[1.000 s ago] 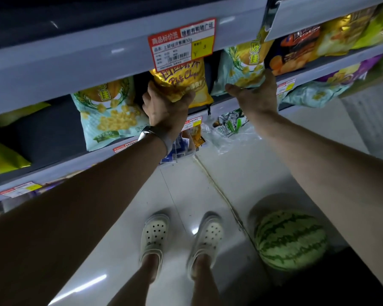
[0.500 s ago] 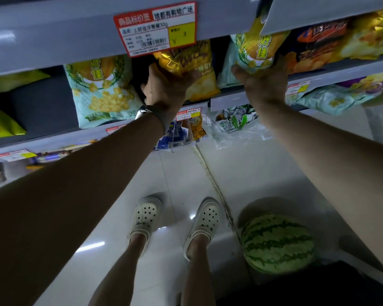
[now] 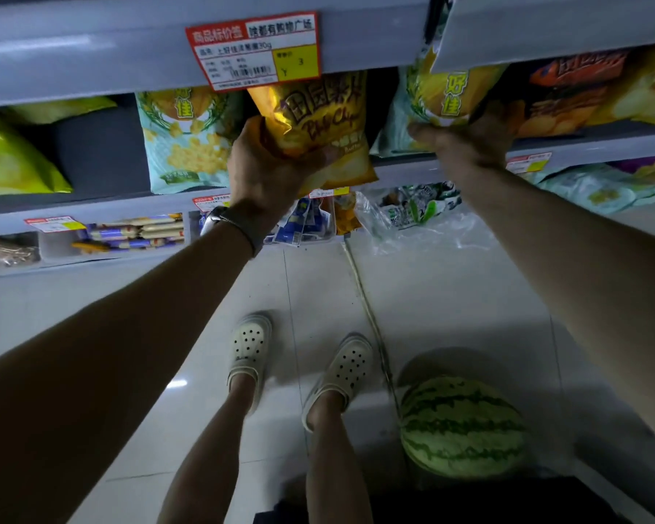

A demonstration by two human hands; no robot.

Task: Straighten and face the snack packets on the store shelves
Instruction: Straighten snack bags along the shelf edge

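Ahead, a person reaches up with both bare hands to a grey shelf (image 3: pixel 103 208) of snack packets. The left hand (image 3: pixel 269 172) grips a yellow packet (image 3: pixel 318 119) by its lower left corner, fingers curled behind it and thumb across the front, likely to turn it square and seat it. This packet stands upright at the middle of the shelf. Its long axis runs top to bottom with a slight lean, and its printed front faces the aisle. Its bottom edge hangs out past the shelf lip, and its top is hidden behind a price tag (image 3: pixel 256 51) on the shelf above.

The right hand (image 3: pixel 466 145), blurred, lies at the bottom edge of a teal packet (image 3: pixel 439 96) just to the right, probably to steady or nudge it. Whether it pinches the packet or only presses it cannot be told. A watermelon (image 3: pixel 462 425) sits on the floor (image 3: pixel 450 296) below.
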